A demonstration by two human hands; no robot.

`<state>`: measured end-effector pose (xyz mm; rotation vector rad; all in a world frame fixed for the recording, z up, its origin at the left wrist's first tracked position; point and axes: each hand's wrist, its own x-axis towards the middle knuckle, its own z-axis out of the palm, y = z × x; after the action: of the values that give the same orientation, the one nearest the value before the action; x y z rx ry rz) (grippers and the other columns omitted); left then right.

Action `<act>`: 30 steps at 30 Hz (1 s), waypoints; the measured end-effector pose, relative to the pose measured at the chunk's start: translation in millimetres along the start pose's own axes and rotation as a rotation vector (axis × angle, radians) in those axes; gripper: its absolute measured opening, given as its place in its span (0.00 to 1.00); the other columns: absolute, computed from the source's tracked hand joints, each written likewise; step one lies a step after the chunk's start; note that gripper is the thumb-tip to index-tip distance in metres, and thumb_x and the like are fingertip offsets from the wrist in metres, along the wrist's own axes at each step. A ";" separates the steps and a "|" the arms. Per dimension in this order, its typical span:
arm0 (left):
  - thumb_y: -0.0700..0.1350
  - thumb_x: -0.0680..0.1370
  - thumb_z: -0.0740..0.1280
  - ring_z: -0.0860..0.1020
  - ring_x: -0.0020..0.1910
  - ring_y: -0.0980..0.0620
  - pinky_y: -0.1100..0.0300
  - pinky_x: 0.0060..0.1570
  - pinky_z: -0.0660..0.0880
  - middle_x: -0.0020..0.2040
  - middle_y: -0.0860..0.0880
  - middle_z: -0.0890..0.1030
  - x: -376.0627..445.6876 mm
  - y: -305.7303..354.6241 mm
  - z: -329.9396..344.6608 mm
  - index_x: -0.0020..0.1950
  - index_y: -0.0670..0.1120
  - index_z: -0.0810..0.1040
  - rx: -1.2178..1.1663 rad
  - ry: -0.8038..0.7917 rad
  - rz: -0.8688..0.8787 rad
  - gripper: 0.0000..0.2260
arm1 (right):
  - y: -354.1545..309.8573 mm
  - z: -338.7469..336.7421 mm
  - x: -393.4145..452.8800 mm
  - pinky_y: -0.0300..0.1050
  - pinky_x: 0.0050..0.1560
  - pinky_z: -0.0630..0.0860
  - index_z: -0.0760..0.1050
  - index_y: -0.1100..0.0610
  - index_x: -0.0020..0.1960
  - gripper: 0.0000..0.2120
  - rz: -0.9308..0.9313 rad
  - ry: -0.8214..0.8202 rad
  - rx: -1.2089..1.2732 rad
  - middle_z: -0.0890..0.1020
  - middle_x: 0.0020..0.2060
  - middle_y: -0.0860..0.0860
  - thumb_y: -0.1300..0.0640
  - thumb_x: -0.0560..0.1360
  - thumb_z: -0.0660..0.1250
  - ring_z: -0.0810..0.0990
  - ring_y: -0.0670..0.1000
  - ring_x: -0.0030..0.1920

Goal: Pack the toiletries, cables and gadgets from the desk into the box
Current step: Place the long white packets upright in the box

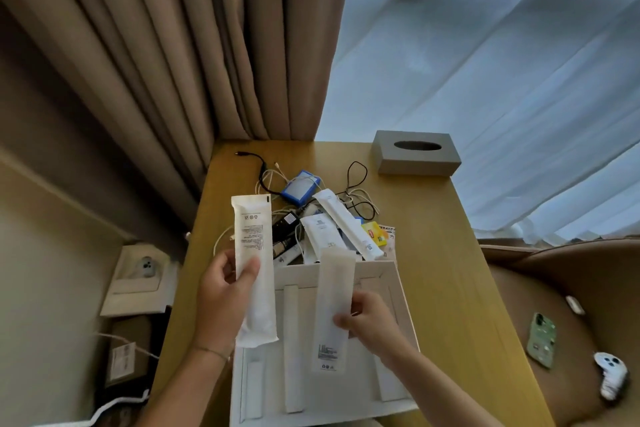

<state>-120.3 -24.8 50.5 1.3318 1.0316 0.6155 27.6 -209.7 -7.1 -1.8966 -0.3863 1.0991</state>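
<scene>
My left hand (225, 298) grips a long white sachet (253, 239) upright above the left side of the open white box (391, 284). My right hand (372, 317) pinches a second long white sachet (332, 312) over the box's middle. Behind the box a pile lies on the wooden desk (433, 253): more white sachets (349, 224), a blue-edged gadget (300, 188), a black adapter (285, 222), black and white cables (356, 184) and a yellow packet (375, 234).
A grey tissue box (415, 152) stands at the desk's back right corner. Curtains hang behind. To the right, a brown seat holds a green phone (542, 340) and a white controller (611, 378). A wall socket (145, 267) sits left of the desk.
</scene>
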 end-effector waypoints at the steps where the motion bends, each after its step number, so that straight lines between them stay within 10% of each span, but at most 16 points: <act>1: 0.47 0.78 0.71 0.82 0.50 0.57 0.62 0.43 0.77 0.51 0.58 0.84 -2.3 -2.8 -3.7 0.55 0.54 0.79 -0.008 0.009 -0.019 0.07 | 4.7 5.9 1.9 0.46 0.46 0.83 0.82 0.57 0.57 0.12 0.027 -0.021 -0.030 0.87 0.47 0.50 0.66 0.75 0.70 0.86 0.49 0.48; 16: 0.45 0.78 0.70 0.84 0.47 0.58 0.64 0.41 0.79 0.48 0.57 0.86 -22.4 -19.8 -27.2 0.55 0.53 0.81 -0.042 -0.007 -0.138 0.06 | 56.1 43.4 46.2 0.50 0.44 0.86 0.82 0.58 0.43 0.03 0.265 -0.045 -0.374 0.87 0.42 0.54 0.59 0.75 0.74 0.87 0.53 0.42; 30: 0.40 0.77 0.72 0.86 0.48 0.49 0.52 0.49 0.82 0.46 0.49 0.87 -40.7 -41.4 18.7 0.54 0.46 0.82 0.091 -0.220 -0.293 0.07 | 35.9 34.6 37.4 0.46 0.38 0.74 0.75 0.54 0.40 0.16 0.050 0.032 -0.898 0.81 0.39 0.50 0.43 0.78 0.67 0.78 0.52 0.39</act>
<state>-130.1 -76.3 19.3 1.2641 1.0563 0.1998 14.8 -187.7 -64.0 -2.6991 -0.9302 1.0011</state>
